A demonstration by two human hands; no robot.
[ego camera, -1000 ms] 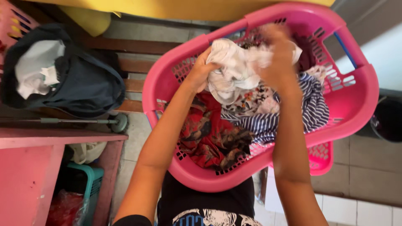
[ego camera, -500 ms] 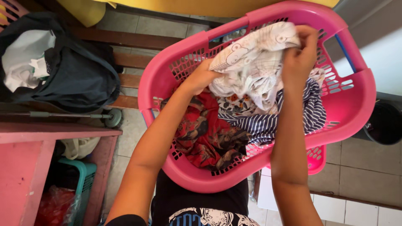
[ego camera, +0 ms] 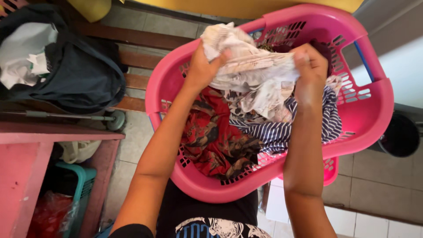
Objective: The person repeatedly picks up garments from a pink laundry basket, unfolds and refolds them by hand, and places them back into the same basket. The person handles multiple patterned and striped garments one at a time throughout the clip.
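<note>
The fingers of the left hand and right hand are pinching shut on a pale cloth, lifting it above the pink basket at upper centre — spreading the grips apart would probably keep it from snagging the striped shirt and red garment.

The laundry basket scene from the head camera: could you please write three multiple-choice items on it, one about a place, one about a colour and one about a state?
1. Where does the red patterned garment lie?
A. in the pink basket
B. on the bench
C. in the dark bag

2. What colour is the laundry basket?
A. teal
B. pink
C. yellow

3. How is the white printed cloth held?
A. by one hand
B. by no hand
C. by both hands, lifted over the basket

Answers:
1 A, the red patterned garment lies inside the basket.
2 B, the laundry basket has a pink rim.
3 C, the left hand and right hand both grip the white printed cloth.
</note>
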